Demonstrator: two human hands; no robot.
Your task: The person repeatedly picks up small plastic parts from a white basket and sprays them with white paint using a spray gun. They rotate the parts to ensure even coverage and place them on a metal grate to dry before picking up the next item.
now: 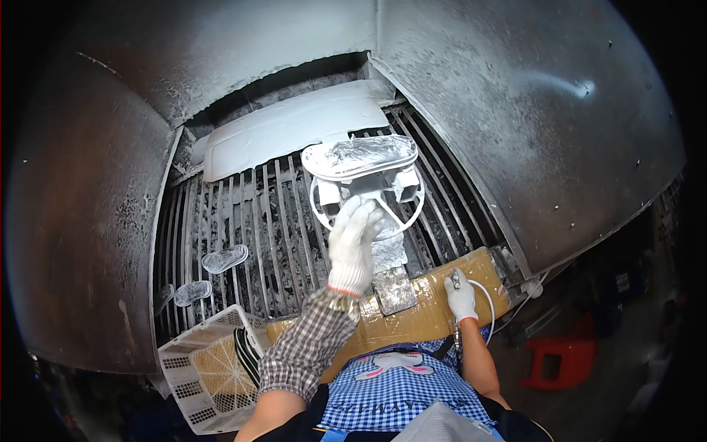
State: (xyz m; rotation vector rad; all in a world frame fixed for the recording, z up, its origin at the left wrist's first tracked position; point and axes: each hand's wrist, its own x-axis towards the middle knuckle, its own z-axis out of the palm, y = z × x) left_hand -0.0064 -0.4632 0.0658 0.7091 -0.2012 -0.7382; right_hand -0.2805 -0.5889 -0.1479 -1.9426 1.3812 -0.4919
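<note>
My left hand (355, 232), in a white knit glove, grips the near part of a white wheel-like ring (418, 214) with spokes. Above the ring sits an oval piece (361, 157) with a white rim and a silvery, foil-like face. White blocks (406, 184) stand under it on both sides. My right hand (462, 296), also gloved, is closed around a small metal tool (455, 278) beside the brown padded edge. A white hose (489, 298) curves away near it; most of the tool is hidden by my fingers.
Metal walls (545, 132) enclose a slatted grate (254, 214), with a white sheet (294, 125) at the back. Small oval foil-faced pieces (224, 258) lie at left. A white plastic basket (210, 353) holds dark curved pieces (247, 353). A red stool (561, 361) stands right.
</note>
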